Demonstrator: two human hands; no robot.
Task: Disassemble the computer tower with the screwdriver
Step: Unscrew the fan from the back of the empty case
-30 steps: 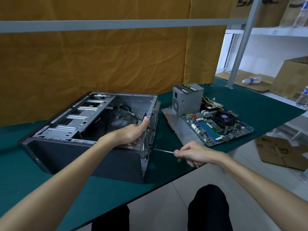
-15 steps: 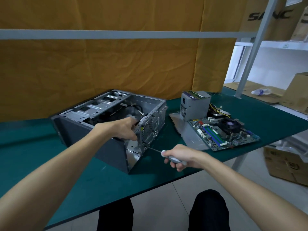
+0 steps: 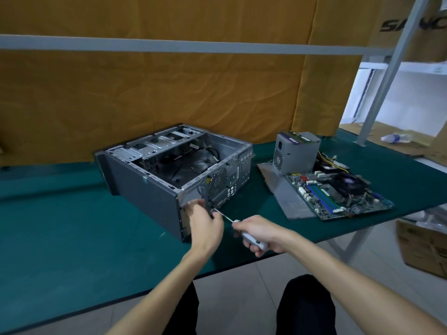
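right hand (image 3: 260, 234) grips screwdriver (image 3: 242, 232) | left hand (image 3: 205, 221) — fingers at tower (image 3: 154, 189) corner

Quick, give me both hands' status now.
Left hand: at the computer case's rear corner, fingers by the screwdriver tip; grip cannot be told.
Right hand: gripping the screwdriver handle.

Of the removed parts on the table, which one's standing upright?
The grey power supply. It stands on end behind the motherboard, which lies flat on the green mat beside a flat grey panel.
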